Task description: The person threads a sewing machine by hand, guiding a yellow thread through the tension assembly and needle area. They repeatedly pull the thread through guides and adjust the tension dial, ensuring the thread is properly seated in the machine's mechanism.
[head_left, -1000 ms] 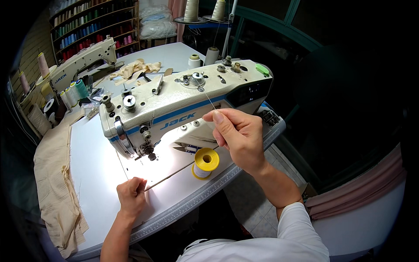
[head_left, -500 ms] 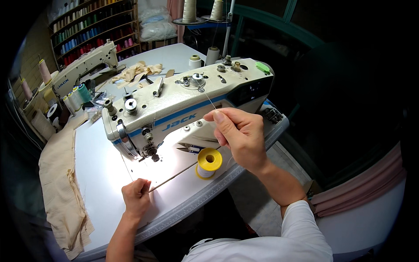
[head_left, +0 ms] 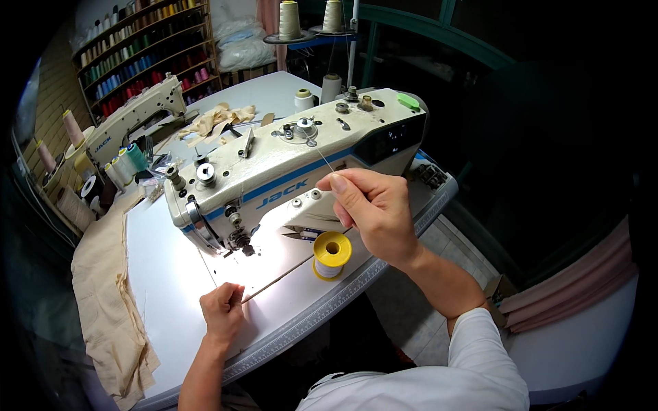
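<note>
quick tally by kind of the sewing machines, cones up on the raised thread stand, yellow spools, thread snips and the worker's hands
sewing machines: 2
cones on the raised stand: 2
yellow spool: 1
thread snips: 1
hands, left and right: 2
total: 8

Pink curtain [head_left: 574, 284] at lower right, plastic bags [head_left: 245, 52] beyond beige scraps [head_left: 221, 120]

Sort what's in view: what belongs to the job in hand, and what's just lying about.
Seemingly in use:
thread, pinched by the right hand
near sewing machine
left hand, its hold unclear

Apparently lying about:
beige cloth
snips
fabric scraps
yellow spool, link to thread unclear
</note>
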The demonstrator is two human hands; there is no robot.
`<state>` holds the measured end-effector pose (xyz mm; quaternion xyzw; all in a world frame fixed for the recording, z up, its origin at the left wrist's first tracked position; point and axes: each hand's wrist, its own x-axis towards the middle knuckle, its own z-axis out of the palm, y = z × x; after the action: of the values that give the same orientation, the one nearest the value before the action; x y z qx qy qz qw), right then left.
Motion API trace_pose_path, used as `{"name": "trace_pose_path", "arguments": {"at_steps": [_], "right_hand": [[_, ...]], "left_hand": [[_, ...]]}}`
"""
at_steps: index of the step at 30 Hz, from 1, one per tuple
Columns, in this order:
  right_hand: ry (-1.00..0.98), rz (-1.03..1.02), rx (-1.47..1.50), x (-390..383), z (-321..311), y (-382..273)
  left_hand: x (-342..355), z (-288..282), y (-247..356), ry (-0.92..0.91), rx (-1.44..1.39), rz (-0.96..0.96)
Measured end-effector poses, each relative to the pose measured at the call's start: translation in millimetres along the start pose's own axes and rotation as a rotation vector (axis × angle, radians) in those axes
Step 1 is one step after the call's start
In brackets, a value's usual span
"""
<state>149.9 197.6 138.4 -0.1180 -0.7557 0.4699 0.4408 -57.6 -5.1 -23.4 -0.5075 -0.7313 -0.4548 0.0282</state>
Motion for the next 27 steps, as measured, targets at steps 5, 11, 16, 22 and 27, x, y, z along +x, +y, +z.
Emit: {"name": "trace_pose_path", "arguments": {"at_steps": [5,11,16,22,27], "right_hand": [[-0.005,-0.016,-0.01,0,-1,-1],[-0.006,-0.029,-0.011,0,-1,0],[-0.009,-0.037,-0.023,-1,0,0],[-0.009,-0.041,-0.029,1,-1,-1],[-0.009,-0.033,-0.021,1,0,-3]], "left_hand": [[0,1,0,0.022,0.018,0.036],[0,2,-1,0.021,-0.001,0.025],[-2,4,-7,0.035,-0.023,0.028],[-2,4,-6,0.038,-0.026,0.026],[-3,5,-9,0.034,-0.038,0.017]]}}
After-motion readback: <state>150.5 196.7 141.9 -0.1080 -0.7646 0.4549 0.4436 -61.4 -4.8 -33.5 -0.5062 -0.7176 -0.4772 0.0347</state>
